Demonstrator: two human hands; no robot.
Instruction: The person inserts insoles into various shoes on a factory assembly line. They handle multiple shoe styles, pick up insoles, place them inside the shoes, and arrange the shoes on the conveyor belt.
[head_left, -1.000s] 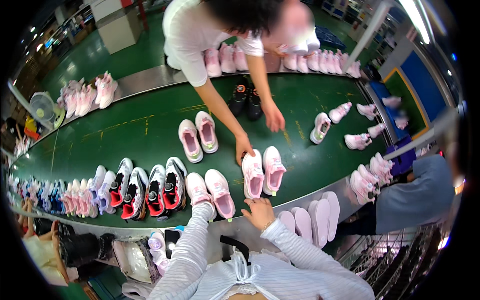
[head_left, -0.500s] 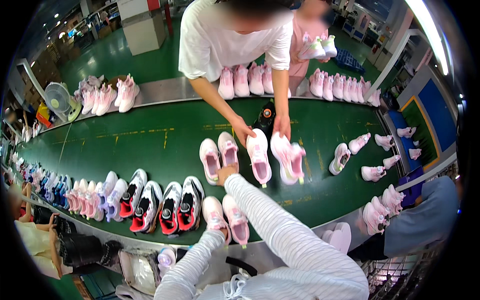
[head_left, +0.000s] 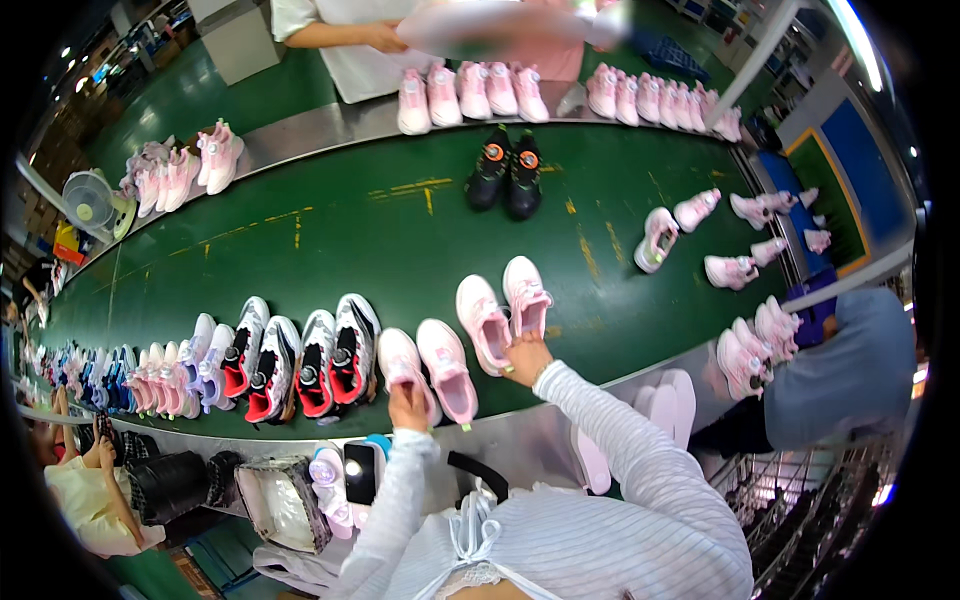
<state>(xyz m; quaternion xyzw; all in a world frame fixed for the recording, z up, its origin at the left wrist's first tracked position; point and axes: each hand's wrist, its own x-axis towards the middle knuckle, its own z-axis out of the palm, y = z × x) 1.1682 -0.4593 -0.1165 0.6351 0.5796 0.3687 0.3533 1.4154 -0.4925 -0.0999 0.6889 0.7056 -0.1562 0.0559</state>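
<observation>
On the green belt in front of me, my left hand (head_left: 409,408) is closed on the heel of a pink sneaker (head_left: 399,352), fingertips in its collar. The matching pink sneaker (head_left: 443,350) stands just right of it. Further right, my right hand (head_left: 527,358) is closed at the heels of a second pair. Its left sneaker (head_left: 478,303) and right sneaker (head_left: 520,276) point away from me, slightly staggered. Some of the right fingers are hidden behind the heels.
White-and-black sneakers with red linings (head_left: 352,335) stand to my left. Black shoes (head_left: 488,178) sit mid-belt. Pink sneakers line the far ledge (head_left: 330,128); several more lie at right. A phone (head_left: 360,472) lies by the near edge. Another person (head_left: 365,65) stands across.
My right hand is farther right, at a pink pair's heels. The person opposite has drawn back from the belt; the pink pair in their hands is gone from there. Both black shoes now show.
</observation>
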